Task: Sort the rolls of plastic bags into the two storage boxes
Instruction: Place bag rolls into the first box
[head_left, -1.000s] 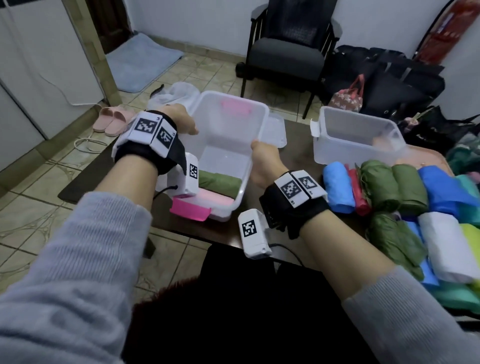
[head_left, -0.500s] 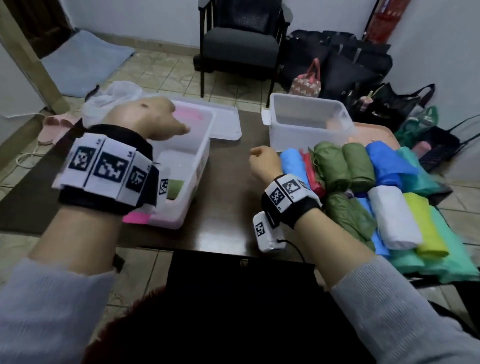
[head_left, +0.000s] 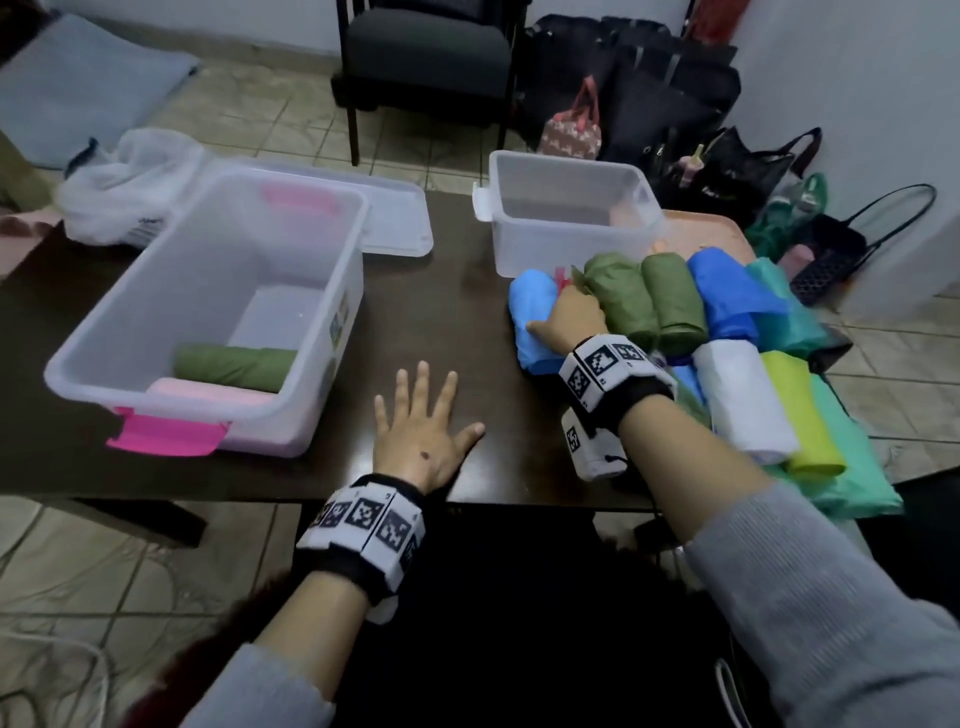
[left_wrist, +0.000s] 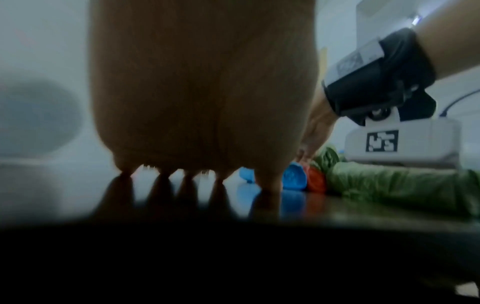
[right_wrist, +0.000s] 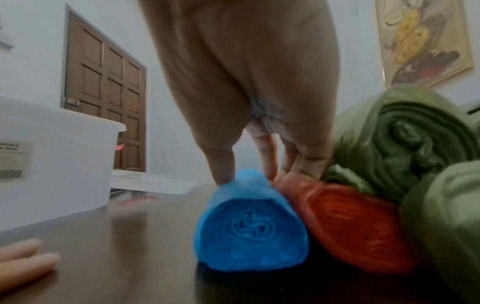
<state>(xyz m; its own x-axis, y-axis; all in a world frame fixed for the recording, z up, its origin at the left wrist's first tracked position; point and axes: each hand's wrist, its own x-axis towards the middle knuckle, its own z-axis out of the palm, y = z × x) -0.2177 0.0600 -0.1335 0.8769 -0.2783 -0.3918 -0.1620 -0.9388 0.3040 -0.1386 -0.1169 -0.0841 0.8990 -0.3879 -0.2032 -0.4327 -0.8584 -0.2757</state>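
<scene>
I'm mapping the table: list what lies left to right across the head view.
Plastic bag → pink-latched box → left hand → right hand on the blue roll → white roll → yellow roll.

You see a dim, bluish, soft room. The dark glossy wooden tabletop (head_left: 447, 312) mirrors faint glare near its far edge. Your left-wrist view is blurred, its lower third black; wide-angle bending warps the edges.

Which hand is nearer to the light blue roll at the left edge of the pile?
Right. The right hand grips the light blue roll; the left hand lies flat on the table, apart from it.
</scene>
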